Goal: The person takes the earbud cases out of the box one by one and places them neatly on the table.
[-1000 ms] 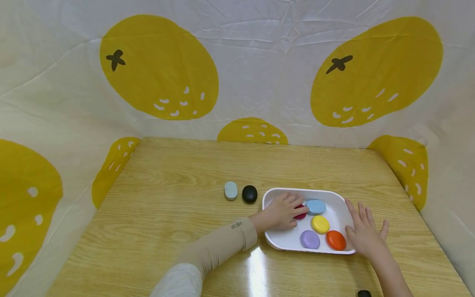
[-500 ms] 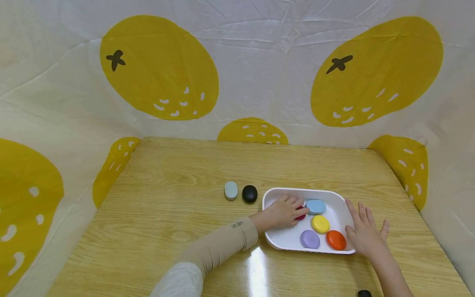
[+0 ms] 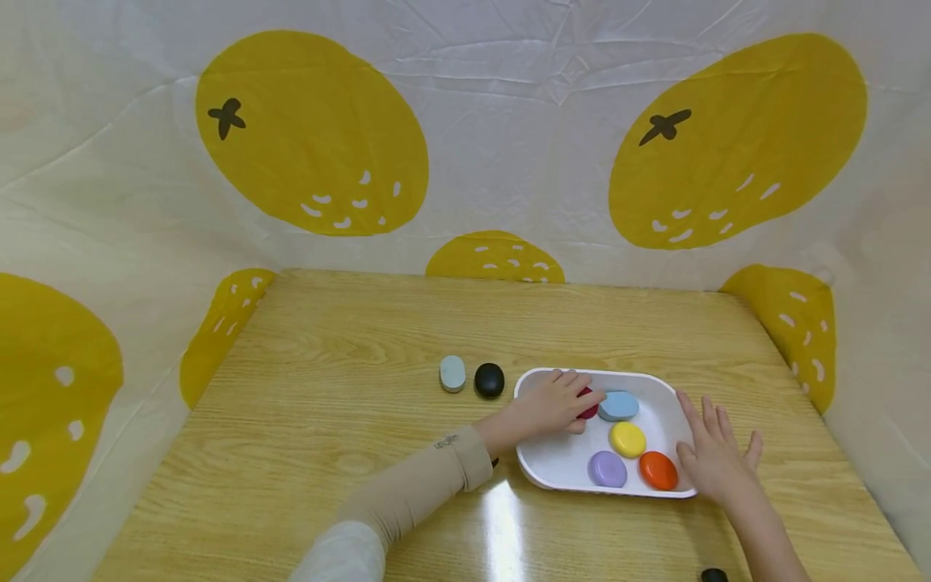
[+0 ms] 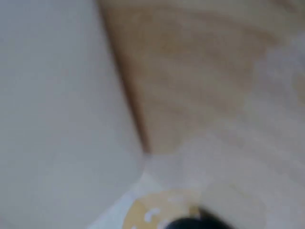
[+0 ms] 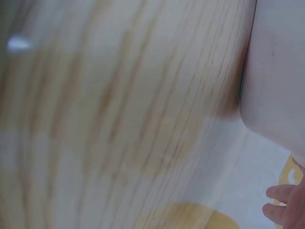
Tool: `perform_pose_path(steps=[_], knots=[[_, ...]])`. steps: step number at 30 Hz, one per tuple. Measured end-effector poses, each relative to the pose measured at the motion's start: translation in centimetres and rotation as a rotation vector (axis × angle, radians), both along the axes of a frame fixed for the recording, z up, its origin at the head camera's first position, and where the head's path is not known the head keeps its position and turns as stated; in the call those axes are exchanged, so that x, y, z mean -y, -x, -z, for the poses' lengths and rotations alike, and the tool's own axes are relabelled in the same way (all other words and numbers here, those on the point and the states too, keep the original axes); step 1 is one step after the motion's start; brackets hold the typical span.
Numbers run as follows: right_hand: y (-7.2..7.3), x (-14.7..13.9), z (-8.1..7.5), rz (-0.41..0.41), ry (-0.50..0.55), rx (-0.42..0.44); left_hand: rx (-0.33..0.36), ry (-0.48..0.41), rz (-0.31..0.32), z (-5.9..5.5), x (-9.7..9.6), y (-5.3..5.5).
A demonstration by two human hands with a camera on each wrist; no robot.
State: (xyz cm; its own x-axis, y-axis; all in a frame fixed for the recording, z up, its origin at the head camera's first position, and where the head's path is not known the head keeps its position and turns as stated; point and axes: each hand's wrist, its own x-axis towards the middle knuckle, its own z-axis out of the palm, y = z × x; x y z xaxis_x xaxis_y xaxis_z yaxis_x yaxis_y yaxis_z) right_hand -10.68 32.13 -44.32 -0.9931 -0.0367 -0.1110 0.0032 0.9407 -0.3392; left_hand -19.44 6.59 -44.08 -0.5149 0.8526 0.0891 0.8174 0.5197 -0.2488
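L hand [image 3: 550, 406] here w/ fingers pinching red stone [image 3: 588, 404] over white tray [image 3: 556, 469], blue stone [image 3: 620, 406] just beside, R hand [image 3: 718, 459] fingers spread at tray's R end

Glare on tbl [image 3: 327, 380], L-wrist view blurry

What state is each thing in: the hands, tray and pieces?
White tray: upright, holding several pieces
Red piece: inside, partly covered
Light blue piece: inside, lying flat
Yellow piece: inside, lying flat
Purple piece: inside, lying flat
Orange piece: inside, lying flat
Left hand: over the red piece, grip unclear
Right hand: spread at the tray's right end
Pale green piece: outside, on the table
Black piece: outside, on the table
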Motion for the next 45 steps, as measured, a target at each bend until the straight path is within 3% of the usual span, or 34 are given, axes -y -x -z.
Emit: perform_pose_path(steps=[4, 8, 13, 21, 27, 31, 38, 45], knots=[[0.0, 0.1, 0.1, -0.001, -0.001, -0.006, 0.042, -0.053, -0.070, -1.4, 1.9, 0.3], [0.0, 0.1, 0.1, -0.002, -0.006, -0.010, 0.014, -0.121, -0.139, -2.0, 4.8, 0.7], [0.1, 0.1, 0.2, 0.002, -0.006, -0.012, 0.003, -0.212, -0.235, -1.6, 8.8, 1.5], [0.0, -0.1, 0.4, -0.002, -0.001, -0.024, 0.155, -0.330, -0.394, -0.3, 14.9, 2.5], [0.0, 0.0, 0.4, 0.001, -0.003, -0.029, 0.133, -0.265, -0.479, 1.0, 18.6, 2.6], [0.0, 0.0, 0.4, 0.000, -0.002, -0.036, 0.132, -0.203, -0.488, 1.6, 20.0, 2.4], [-0.1, 0.2, 0.4, 0.002, 0.003, -0.048, 0.205, -0.126, -0.473, 1.8, 20.8, 2.0], [-0.1, 0.2, 0.3, 0.000, 0.001, -0.049, 0.321, -0.083, -0.519, 1.8, 20.8, 1.9]])
